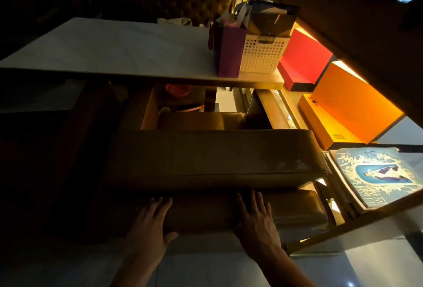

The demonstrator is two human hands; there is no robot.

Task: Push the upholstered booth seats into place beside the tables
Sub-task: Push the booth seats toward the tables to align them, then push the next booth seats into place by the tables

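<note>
Both palms flat, fingers spread: left hand (150, 222) and right hand (257, 222) press on brown booth seat (206, 154), which sits near white table (103, 46).

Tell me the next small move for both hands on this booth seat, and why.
Probably a steady push forward with both palms. The left hand and right hand lie flat, fingers straight, on the back of the brown booth seat. The seat looks a little askew to the table edge, so pressing slightly harder on the right side may square it.
</note>
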